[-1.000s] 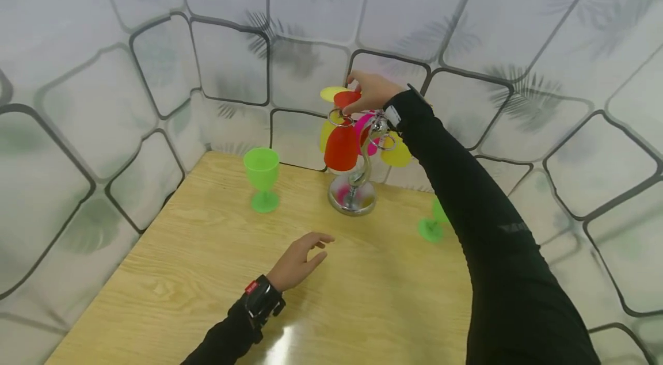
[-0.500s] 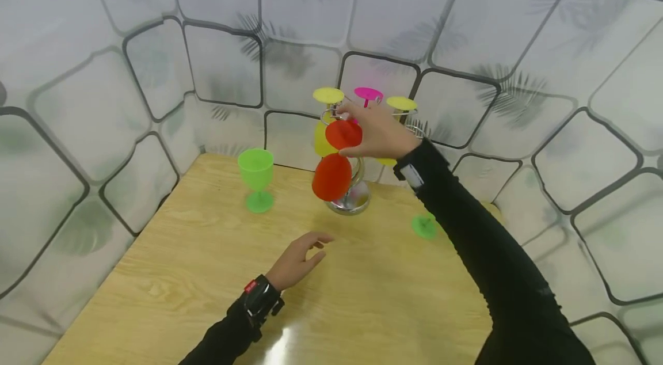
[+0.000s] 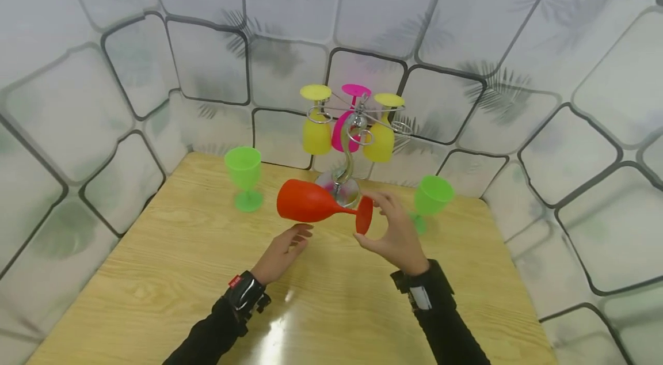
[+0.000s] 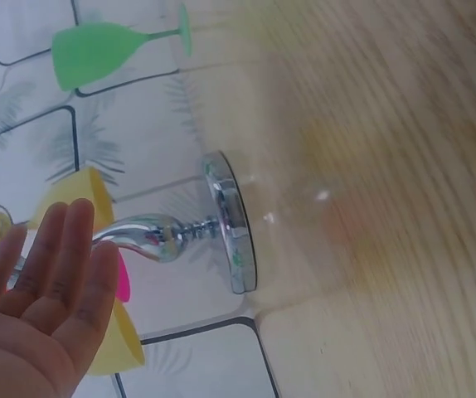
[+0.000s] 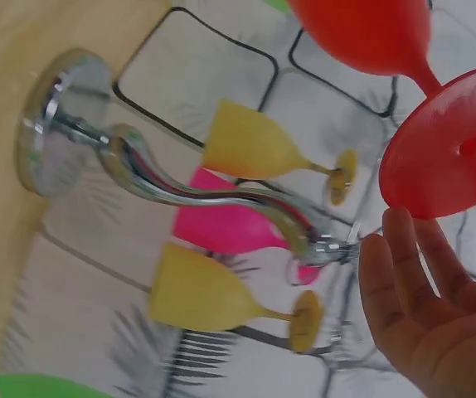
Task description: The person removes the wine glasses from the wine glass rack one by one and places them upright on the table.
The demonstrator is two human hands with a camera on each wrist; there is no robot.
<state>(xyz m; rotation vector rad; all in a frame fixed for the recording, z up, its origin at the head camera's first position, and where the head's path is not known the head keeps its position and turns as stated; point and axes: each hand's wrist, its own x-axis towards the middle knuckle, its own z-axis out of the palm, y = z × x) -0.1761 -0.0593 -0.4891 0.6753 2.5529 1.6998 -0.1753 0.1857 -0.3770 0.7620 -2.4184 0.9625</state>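
Note:
In the head view, a red plastic goblet [image 3: 308, 201] lies sideways in the air, its bowl pointing left. My right hand [image 3: 396, 232] pinches the edge of its round foot between thumb and fingers; the right wrist view shows the fingertips at the rim of that red foot [image 5: 449, 145]. Just below the bowl is my left hand [image 3: 279, 253], fingers extended and holding nothing. Behind the goblet stands a chrome rack [image 3: 349, 158] with a curved stem and wire rings. Two yellow goblets [image 3: 380, 143] and a pink goblet [image 3: 340, 133] hang upside down from it.
A green goblet [image 3: 243, 166] stands upright at the back left of the wooden table [image 3: 331, 301]. Another green goblet [image 3: 434, 193] is at the right, partly behind my right hand. Patterned wall covering [image 3: 290, 77] rises right behind the table's back edge.
My right hand has taken the red goblet off the rack, brought it down toward me and turned it sideways. The left hand has moved slightly left and up, under the bowl.

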